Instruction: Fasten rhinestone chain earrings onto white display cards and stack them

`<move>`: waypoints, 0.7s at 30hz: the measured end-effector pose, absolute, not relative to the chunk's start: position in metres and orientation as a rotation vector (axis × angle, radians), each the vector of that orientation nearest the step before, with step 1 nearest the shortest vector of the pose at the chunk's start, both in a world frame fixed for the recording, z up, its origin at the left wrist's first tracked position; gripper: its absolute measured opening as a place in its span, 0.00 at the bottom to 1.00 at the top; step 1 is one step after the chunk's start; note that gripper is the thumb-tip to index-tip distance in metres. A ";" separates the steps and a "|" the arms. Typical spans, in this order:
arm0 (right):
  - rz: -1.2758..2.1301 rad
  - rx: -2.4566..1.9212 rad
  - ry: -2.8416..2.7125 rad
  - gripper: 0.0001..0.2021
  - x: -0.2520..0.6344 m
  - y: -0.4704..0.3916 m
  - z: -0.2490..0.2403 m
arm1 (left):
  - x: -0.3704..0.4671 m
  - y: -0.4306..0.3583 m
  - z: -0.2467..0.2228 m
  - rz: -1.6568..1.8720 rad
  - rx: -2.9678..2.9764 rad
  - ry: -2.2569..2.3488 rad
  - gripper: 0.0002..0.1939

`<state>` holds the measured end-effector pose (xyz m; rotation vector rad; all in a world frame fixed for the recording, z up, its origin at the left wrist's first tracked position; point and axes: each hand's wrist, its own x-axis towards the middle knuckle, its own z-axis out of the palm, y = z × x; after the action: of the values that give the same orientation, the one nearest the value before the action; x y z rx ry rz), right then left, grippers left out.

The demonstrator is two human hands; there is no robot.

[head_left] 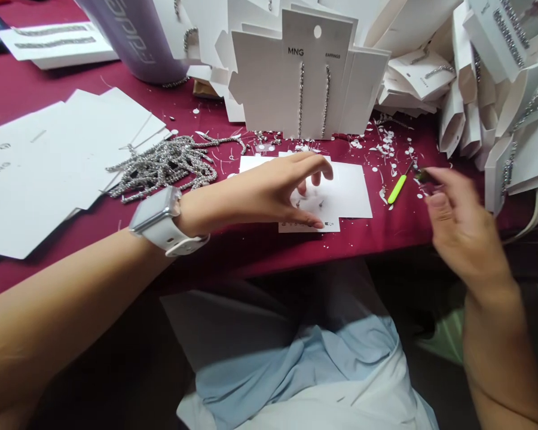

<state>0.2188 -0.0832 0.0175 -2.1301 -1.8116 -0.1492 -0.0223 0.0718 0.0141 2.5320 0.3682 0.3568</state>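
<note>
My left hand (296,185), with a white watch on its wrist, is over a flat white earring card (352,191) on the table. Its fingers are curved and apart, and the thumb rests by the card's printed lower edge. Two small earring posts poke up from the card beneath the palm. To the right, my right hand (461,221) is raised and blurred. Thumb and forefinger pinch something small and dark that I cannot make out. Near those fingertips lies a tool with a yellow-green handle (397,189) and a thin metal tip.
A heap of silver rhinestone chains (165,164) lies left of the card, beside a stack of blank white cards (36,167). Behind stand an MNG earring card (316,89) and a purple cup (134,36). Folded cards (461,113) crowd the right. Paper scraps (388,143) litter the red cloth.
</note>
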 end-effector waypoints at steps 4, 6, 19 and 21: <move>-0.068 -2.025 -2.016 0.21 0.181 -0.070 0.012 | -0.021 0.074 0.012 0.379 2.524 0.367 0.26; -0.127 -2.016 -2.043 0.21 0.172 -0.064 0.006 | -0.021 0.075 0.010 0.396 2.529 0.361 0.24; -0.381 -2.038 -2.193 0.17 0.156 -0.059 -0.005 | -0.020 0.066 0.008 0.454 2.722 0.409 0.13; -0.386 -2.038 -2.202 0.17 0.156 -0.058 -0.005 | -0.020 0.067 0.007 0.464 2.722 0.411 0.12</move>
<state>0.1556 -0.0581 -0.0049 -2.0375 -2.2021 -0.3865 -0.0204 0.0667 0.0066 2.7224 0.4109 0.4638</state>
